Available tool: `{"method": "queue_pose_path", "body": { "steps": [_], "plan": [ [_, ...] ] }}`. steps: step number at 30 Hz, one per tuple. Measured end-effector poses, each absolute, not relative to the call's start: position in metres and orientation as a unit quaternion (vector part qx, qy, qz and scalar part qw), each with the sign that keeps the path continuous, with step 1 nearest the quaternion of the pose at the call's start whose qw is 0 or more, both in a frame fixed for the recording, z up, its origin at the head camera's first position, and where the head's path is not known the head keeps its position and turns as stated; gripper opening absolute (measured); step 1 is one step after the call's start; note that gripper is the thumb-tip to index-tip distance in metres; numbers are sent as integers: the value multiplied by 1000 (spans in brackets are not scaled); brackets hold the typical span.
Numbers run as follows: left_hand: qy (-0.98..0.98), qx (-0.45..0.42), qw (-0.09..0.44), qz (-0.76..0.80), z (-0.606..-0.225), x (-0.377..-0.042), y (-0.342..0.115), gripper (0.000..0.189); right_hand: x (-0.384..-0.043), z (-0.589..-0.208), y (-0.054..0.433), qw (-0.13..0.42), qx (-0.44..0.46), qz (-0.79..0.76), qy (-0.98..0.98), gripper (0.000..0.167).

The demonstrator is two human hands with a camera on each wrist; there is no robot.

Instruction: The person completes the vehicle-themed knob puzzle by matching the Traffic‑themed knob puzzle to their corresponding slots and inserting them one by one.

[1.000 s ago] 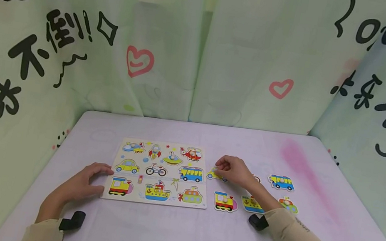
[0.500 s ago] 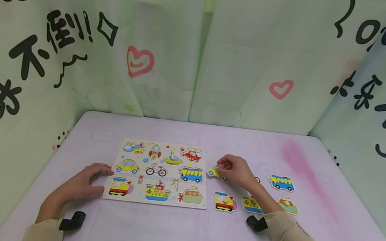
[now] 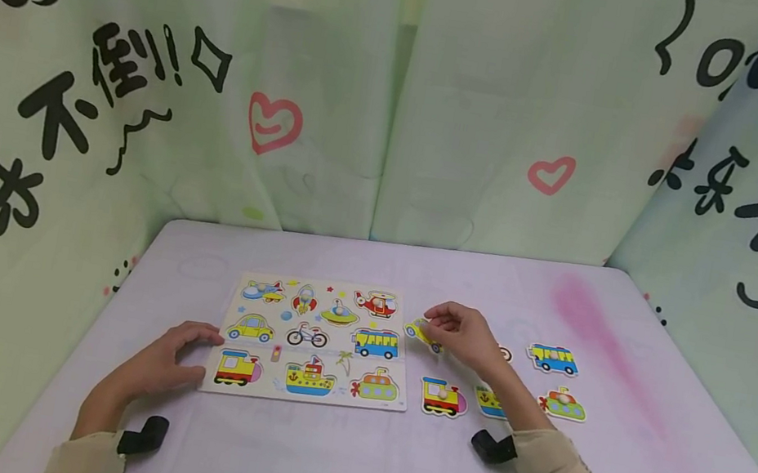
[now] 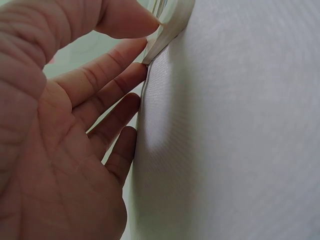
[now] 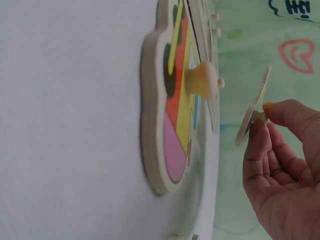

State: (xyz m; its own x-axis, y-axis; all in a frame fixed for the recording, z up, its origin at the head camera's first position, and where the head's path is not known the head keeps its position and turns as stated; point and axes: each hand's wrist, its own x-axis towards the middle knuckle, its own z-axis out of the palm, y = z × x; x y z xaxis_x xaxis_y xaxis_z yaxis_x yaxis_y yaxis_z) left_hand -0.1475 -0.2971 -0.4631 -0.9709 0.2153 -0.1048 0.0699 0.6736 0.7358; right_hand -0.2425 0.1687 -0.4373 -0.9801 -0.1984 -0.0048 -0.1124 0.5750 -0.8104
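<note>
A puzzle board (image 3: 330, 355) with coloured vehicle pictures lies flat on the table. My left hand (image 3: 164, 358) touches its left edge; in the left wrist view the thumb and extended fingertips meet the board's rim (image 4: 172, 32). With thumb and fingers my right hand (image 3: 463, 337) pinches the knob of a yellow car puzzle piece (image 3: 416, 332), just off the board's right side. The right wrist view shows that car piece (image 5: 251, 112) tilted and raised off the table. Nearer that camera lies a train puzzle piece (image 5: 175, 140) with a wooden knob.
Right of the board lie the train piece (image 3: 443, 398), a ship piece (image 3: 489, 403), a bus piece (image 3: 553, 359) and a submarine piece (image 3: 564, 404). A bicycle piece (image 3: 506, 354) is mostly hidden behind the right hand. Curtains with black writing surround the table (image 3: 313, 466).
The car piece has shifted slightly left and tilted in my right hand. The right forearm has swung a little left, uncovering more of the submarine piece. My left hand stays put.
</note>
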Motion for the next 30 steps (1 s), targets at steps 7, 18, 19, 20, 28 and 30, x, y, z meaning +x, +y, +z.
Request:
{"method": "queue_pose_path", "body": {
  "steps": [7, 18, 19, 20, 28, 30],
  "plan": [
    [914, 81, 90, 387, -464, -149, -297, 49, -238, -435, 165, 49, -69, -484, 871, 28],
    [915, 79, 93, 385, -463, -149, -297, 50, -232, -429, 150, 62, -91, -512, 852, 27],
    [915, 79, 94, 384, -462, -149, -297, 50, -232, -429, 148, 64, -93, -514, 850, 28],
    [915, 79, 93, 384, -462, -149, -297, 50, -232, -429, 146, 65, -94, -515, 850, 28],
    [914, 86, 88, 385, -464, -148, -298, 49, -233, -426, 129, 80, -102, -537, 834, 26],
    [916, 85, 89, 382, -464, -148, -298, 49, -233, -426, 124, 82, -110, -544, 828, 25]
  ]
}}
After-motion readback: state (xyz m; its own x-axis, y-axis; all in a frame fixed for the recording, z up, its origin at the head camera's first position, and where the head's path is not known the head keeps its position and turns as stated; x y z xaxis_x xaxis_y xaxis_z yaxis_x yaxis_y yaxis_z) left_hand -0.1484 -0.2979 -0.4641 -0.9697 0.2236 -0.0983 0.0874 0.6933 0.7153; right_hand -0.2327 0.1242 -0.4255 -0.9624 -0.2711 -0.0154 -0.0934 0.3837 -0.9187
